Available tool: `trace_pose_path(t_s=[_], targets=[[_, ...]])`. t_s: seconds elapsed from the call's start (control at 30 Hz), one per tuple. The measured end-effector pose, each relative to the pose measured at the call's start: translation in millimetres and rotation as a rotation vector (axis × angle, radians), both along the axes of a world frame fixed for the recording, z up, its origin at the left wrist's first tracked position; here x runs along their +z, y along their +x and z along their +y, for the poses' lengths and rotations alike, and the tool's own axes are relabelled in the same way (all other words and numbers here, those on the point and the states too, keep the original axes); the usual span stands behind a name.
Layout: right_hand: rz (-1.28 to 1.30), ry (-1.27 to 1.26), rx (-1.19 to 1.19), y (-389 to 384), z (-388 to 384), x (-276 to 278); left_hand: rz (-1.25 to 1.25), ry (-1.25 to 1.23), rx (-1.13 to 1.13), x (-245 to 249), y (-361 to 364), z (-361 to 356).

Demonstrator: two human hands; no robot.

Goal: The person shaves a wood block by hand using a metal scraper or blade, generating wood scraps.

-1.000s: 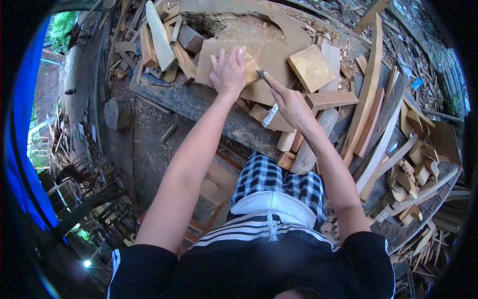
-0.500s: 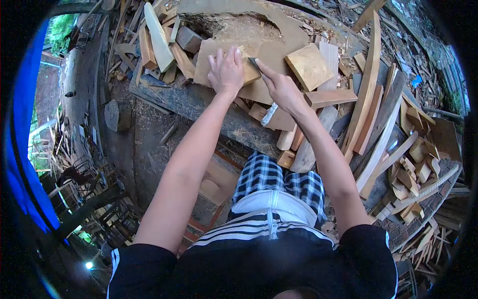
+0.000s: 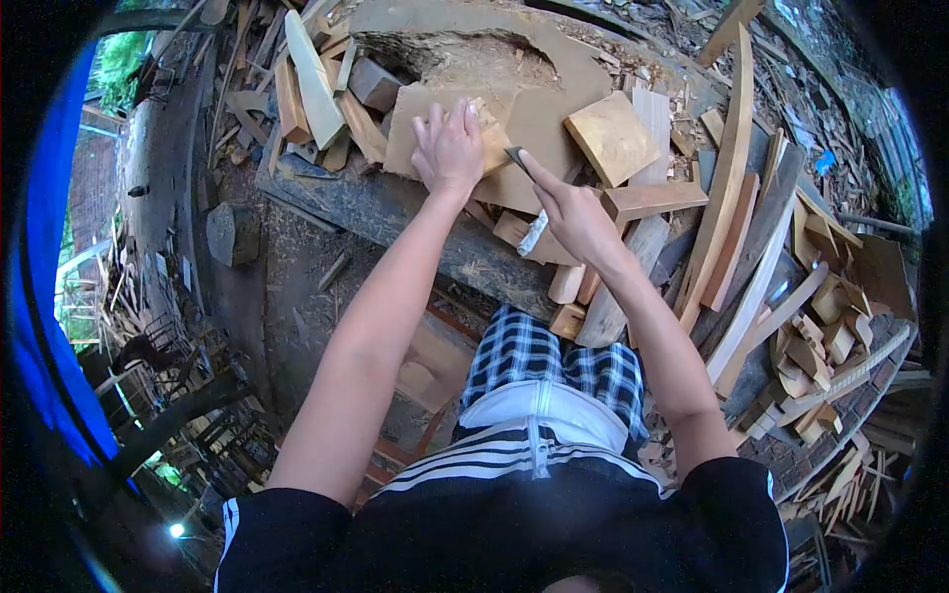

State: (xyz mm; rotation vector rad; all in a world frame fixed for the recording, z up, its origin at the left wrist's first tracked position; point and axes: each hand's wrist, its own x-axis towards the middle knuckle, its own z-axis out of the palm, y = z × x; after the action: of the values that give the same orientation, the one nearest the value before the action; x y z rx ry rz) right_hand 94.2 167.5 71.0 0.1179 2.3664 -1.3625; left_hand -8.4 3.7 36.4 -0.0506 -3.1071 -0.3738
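My left hand (image 3: 450, 148) grips a pale wooden block (image 3: 494, 150), fingers pressed over its left side and hiding that part. The block rests on a brown cardboard sheet (image 3: 549, 117) on the workbench. My right hand (image 3: 571, 212) is closed around a knife, index finger stretched along the back of its dark blade (image 3: 515, 154). The blade's tip is at the block's right edge. Its handle is hidden inside the hand. Just left of my right hand lies a white wrapped object (image 3: 534, 232). A second, square wooden block (image 3: 613, 138) sits to the right.
Wood offcuts (image 3: 316, 84) crowd the bench's left end. Long boards (image 3: 727, 188) and a short plank (image 3: 654, 199) lie on the right. A heap of curved wood pieces (image 3: 825, 331) stands farther right. The bench's worn front edge (image 3: 395, 212) runs before me.
My right hand and the knife have moved down and slightly right, toward me, to the block's right edge. My left hand stays on the block, nearly in place.
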Motion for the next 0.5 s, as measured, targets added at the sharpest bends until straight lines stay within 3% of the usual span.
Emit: trace_pose_path(t_s=[0.03, 0.1, 0.23, 0.33, 0.5], targets=[[-0.008, 0.000, 0.005, -2.0, -1.9, -4.8, -0.008, 0.000, 0.005, 0.4, 2.4, -0.8], [0.227, -0.048, -0.054, -17.1, -6.8, -18.9, 0.012, 0.006, -0.011, 2.2, 1.3, 0.3], [0.243, -0.028, -0.067, -20.0, -8.3, -20.1, 0.019, -0.005, -0.008, 1.6, 0.4, 2.7], [0.100, 0.021, 0.004, -2.8, -2.8, -6.5, 0.012, 0.002, 0.018, -0.1, -1.2, 0.1], [0.228, 0.009, -0.043, -22.8, -12.6, -19.2, 0.028, 0.004, -0.017, -1.8, -0.4, -1.1]])
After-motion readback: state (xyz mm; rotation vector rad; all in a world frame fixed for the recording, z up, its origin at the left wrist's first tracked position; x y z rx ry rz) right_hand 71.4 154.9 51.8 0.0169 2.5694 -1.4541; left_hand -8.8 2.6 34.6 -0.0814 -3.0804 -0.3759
